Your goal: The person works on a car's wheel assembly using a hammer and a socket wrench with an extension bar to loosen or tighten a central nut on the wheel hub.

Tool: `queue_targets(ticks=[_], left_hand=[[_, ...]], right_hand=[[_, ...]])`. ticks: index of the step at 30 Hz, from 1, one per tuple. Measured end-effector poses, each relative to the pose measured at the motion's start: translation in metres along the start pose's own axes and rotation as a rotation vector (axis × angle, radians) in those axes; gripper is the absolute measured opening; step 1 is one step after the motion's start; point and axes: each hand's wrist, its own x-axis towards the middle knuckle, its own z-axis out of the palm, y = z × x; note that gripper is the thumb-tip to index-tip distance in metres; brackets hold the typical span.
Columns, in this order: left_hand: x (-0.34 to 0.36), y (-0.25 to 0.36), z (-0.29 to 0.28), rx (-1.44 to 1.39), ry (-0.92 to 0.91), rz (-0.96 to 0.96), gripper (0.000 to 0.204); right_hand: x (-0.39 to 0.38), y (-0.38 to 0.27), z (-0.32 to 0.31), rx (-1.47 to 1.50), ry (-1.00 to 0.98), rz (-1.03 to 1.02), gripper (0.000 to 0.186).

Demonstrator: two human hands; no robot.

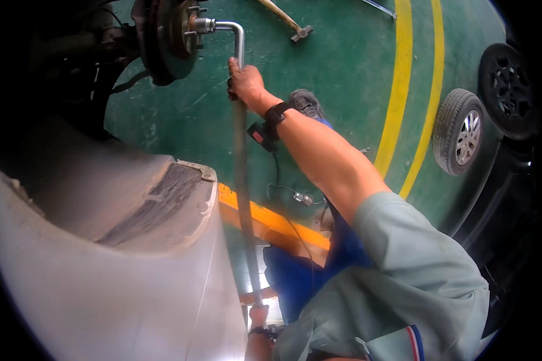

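Observation:
A bent steel wheel wrench [239, 39] has its socket [205, 25] against the hub [183, 27] of a bare brake disc [161, 36]. A long grey pipe [242, 180] continues down from its handle. My right hand [245, 83] is closed round the upper end of the pipe, where the wrench handle enters; the thumb points up along it. Near the lower edge my left hand [259, 314] grips the pipe's lower end, its fingers partly visible. The pipe runs beside the pale fender [132, 289] and wheel arch [162, 204].
An orange beam [277, 225] crosses behind the pipe. A dark tool [262, 137] with a cable and a silvery connector [303, 198] is near my legs. A hammer [301, 33] lies on the green floor. A tyre [459, 132] and a black wheel [507, 90] stand at right.

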Motion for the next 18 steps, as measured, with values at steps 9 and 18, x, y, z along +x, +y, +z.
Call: queue_targets(ticks=[9,18], left_hand=[[0.016,-0.006,-0.027,-0.042,0.013,0.003,0.023],[0.012,-0.019,-0.016,-0.027,0.003,-0.039,0.031]], right_hand=[[-0.004,0.002,0.012,0.015,0.031,0.041,0.045],[0.003,0.003,0.009,-0.113,0.065,-0.032,0.046]])
